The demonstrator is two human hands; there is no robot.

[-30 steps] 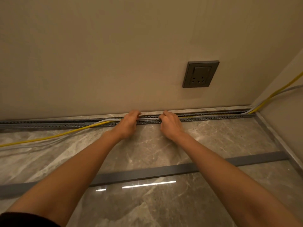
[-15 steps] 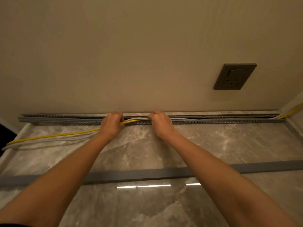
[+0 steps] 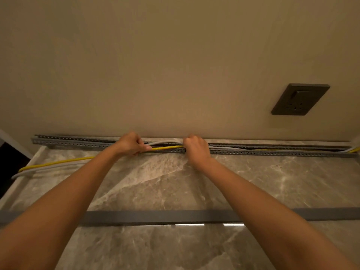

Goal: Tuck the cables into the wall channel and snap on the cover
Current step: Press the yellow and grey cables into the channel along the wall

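A long grey slotted wall channel (image 3: 78,142) runs along the foot of the wall, open on top. A yellow cable (image 3: 58,162) and a grey cable (image 3: 48,168) trail across the floor at the left, rise to the channel's middle, where the grey one arches above it, and lie inside it toward the right. The flat grey cover (image 3: 155,216) lies on the floor, well apart from the channel and parallel to it.

A dark wall socket (image 3: 300,99) is mounted on the beige wall (image 3: 155,65), above and right of the fingers; marbled grey floor (image 3: 165,182) lies below them.
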